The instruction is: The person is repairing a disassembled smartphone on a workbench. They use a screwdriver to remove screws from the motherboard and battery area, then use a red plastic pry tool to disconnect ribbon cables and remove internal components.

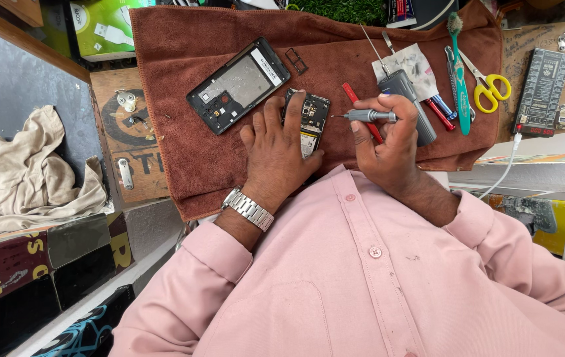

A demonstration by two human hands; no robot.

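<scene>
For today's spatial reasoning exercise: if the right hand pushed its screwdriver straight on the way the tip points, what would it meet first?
Probably the opened phone under the left hand; the right hand aims the screwdriver at it.

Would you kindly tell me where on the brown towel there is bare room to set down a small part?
The brown towel is bare left of the phone back housing, and between the SIM tray and the tweezers. It is crowded at right: toothbrush, yellow scissors, pens.
</scene>
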